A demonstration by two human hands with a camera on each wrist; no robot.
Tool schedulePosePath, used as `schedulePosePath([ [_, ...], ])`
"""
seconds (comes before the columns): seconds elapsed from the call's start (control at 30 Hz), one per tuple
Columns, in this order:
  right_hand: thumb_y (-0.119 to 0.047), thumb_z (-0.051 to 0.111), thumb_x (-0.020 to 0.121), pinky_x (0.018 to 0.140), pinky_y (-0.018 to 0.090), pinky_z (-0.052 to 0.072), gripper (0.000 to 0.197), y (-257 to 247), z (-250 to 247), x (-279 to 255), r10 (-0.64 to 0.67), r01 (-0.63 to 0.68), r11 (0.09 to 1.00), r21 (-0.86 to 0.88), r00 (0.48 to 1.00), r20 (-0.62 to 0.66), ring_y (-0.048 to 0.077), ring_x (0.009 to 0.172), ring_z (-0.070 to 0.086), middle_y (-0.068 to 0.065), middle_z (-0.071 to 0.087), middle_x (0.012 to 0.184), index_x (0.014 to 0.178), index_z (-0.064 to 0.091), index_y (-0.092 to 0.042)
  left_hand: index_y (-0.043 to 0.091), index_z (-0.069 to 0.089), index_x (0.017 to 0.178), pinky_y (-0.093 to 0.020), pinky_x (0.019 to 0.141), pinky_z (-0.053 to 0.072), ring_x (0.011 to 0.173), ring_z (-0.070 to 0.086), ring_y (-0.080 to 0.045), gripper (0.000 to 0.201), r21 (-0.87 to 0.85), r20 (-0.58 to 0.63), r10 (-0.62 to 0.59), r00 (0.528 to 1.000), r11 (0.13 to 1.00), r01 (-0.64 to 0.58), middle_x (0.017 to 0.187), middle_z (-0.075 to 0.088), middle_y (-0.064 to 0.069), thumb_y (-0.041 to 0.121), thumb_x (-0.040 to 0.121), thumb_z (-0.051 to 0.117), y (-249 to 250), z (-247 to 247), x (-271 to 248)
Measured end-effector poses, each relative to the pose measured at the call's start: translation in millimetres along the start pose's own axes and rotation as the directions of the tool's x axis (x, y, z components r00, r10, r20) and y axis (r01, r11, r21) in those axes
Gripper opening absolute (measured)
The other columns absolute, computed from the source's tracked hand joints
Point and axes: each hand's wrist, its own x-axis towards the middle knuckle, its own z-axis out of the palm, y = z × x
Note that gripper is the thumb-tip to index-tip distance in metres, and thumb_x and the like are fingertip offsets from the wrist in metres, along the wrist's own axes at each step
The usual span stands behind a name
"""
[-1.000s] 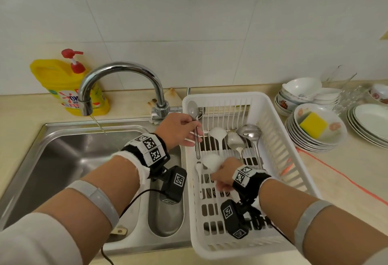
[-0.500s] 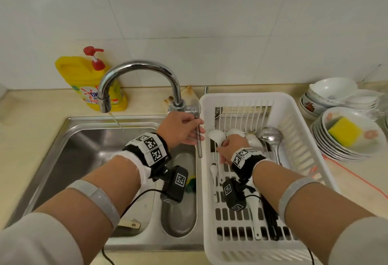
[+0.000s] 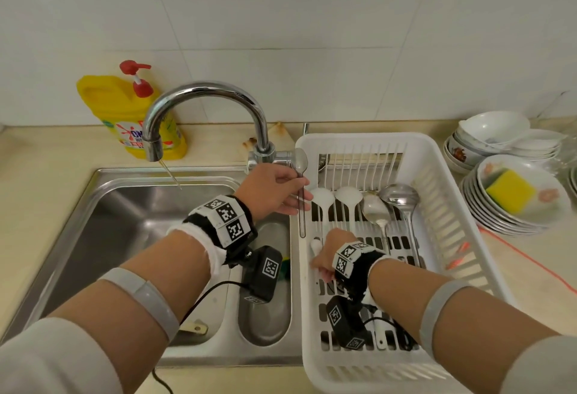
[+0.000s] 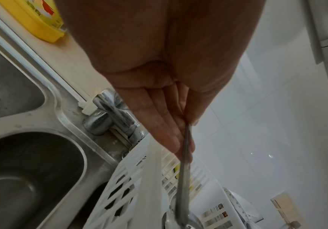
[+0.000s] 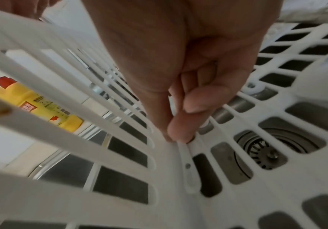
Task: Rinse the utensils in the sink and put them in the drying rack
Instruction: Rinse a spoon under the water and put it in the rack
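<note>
My left hand grips a metal spoon by its handle. It stands upright, bowl up, at the left rim of the white drying rack. In the left wrist view the fingers pinch the spoon's thin handle. My right hand is low inside the rack and pinches the handle of a small white spoon that lies on the slotted floor. Two white ladles, a metal spoon and a metal ladle lie side by side at the rack's back.
The steel sink is to the left, with a thin stream running from the faucet. A yellow soap bottle stands behind it. Stacked bowls and plates with a yellow sponge sit right of the rack.
My right hand carried a white ladle to the back of the rack, left it beside the other, and drew back toward me. The left hand kept the metal spoon at the rim.
</note>
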Motion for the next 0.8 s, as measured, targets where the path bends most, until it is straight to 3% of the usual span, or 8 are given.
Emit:
schedulePosePath([
  [0.17, -0.031, 0.072, 0.082, 0.077, 0.034, 0.063, 0.025, -1, 7, 3, 0.032, -0.032, 0.999, 0.042, 0.999, 0.003, 0.019, 0.074, 0.075, 0.006, 0.077, 0.078, 0.082, 0.076, -0.006, 0.001, 0.068, 0.107, -0.032, 0.070, 0.064, 0.082, 0.077, -0.025, 0.018, -0.010, -0.002, 0.006, 1.000, 1.000, -0.006, 0.091, 0.078, -0.011, 0.016, 0.099, 0.060, -3, -1, -4],
  [0.23, -0.028, 0.068, 0.090, 0.080, 0.029, 0.061, 0.026, 1, 4, -4, 0.080, -0.096, 0.988, 0.121, 0.989, 0.126, 0.014, 0.068, 0.073, 0.005, 0.078, 0.078, 0.082, 0.075, -0.004, 0.001, 0.068, 0.107, -0.033, 0.071, 0.064, 0.082, 0.077, -0.025, 0.018, -0.016, -0.002, 0.010, 1.000, 1.000, -0.010, 0.091, 0.078, -0.012, 0.015, 0.099, 0.060, -4, 0, -5],
  [0.37, -0.025, 0.073, 0.089, 0.082, 0.028, 0.061, 0.023, 21, 4, -19, 0.090, -0.159, 0.972, 0.172, 0.932, 0.350, 0.016, 0.078, 0.076, 0.008, 0.078, 0.082, 0.092, 0.075, -0.002, 0.002, 0.068, 0.108, -0.037, 0.075, 0.063, 0.082, 0.077, -0.025, 0.018, -0.011, 0.006, 0.029, 1.000, 1.000, -0.029, 0.091, 0.078, -0.011, 0.015, 0.099, 0.060, -4, 2, -5],
  [0.47, -0.038, 0.084, 0.076, 0.093, 0.037, 0.058, 0.032, 36, 16, -16, 0.099, -0.133, 0.989, 0.065, 0.921, 0.378, 0.021, 0.093, 0.076, 0.006, 0.079, 0.087, 0.090, 0.078, -0.009, 0.001, 0.068, 0.108, -0.035, 0.072, 0.064, 0.081, 0.077, -0.025, 0.018, -0.014, 0.030, 0.035, 0.999, 0.999, -0.034, 0.091, 0.078, -0.011, 0.014, 0.099, 0.061, -3, 7, -7],
  [0.63, -0.046, 0.088, 0.068, 0.097, 0.038, 0.056, 0.048, 42, 26, -10, 0.112, -0.136, 0.990, 0.030, 0.907, 0.405, 0.022, 0.101, 0.073, 0.005, 0.079, 0.095, 0.099, 0.079, -0.010, -0.001, 0.067, 0.111, -0.033, 0.071, 0.063, 0.082, 0.077, -0.025, 0.021, -0.002, 0.061, 0.031, 0.998, 1.000, -0.031, 0.095, 0.077, -0.013, 0.015, 0.098, 0.061, -4, 11, -10],
  [0.73, -0.043, 0.087, 0.071, 0.101, 0.038, 0.053, 0.048, 45, 24, -14, 0.106, -0.147, 0.987, 0.065, 0.899, 0.426, 0.023, 0.103, 0.073, 0.006, 0.078, 0.101, 0.101, 0.077, -0.007, -0.001, 0.066, 0.113, -0.031, 0.070, 0.063, 0.084, 0.077, -0.026, 0.023, 0.000, 0.079, 0.021, 0.997, 1.000, -0.021, 0.096, 0.077, -0.013, 0.016, 0.097, 0.063, -6, 13, -12],
  [0.8, -0.035, 0.083, 0.079, 0.104, 0.036, 0.050, 0.035, 46, 20, -21, 0.105, -0.180, 0.976, 0.126, 0.885, 0.454, 0.021, 0.100, 0.071, 0.007, 0.076, 0.103, 0.096, 0.077, -0.005, 0.000, 0.067, 0.113, -0.031, 0.071, 0.063, 0.084, 0.077, -0.026, 0.024, -0.004, 0.093, 0.015, 0.996, 1.000, -0.015, 0.097, 0.077, -0.013, 0.017, 0.097, 0.064, -7, 15, -13],
])
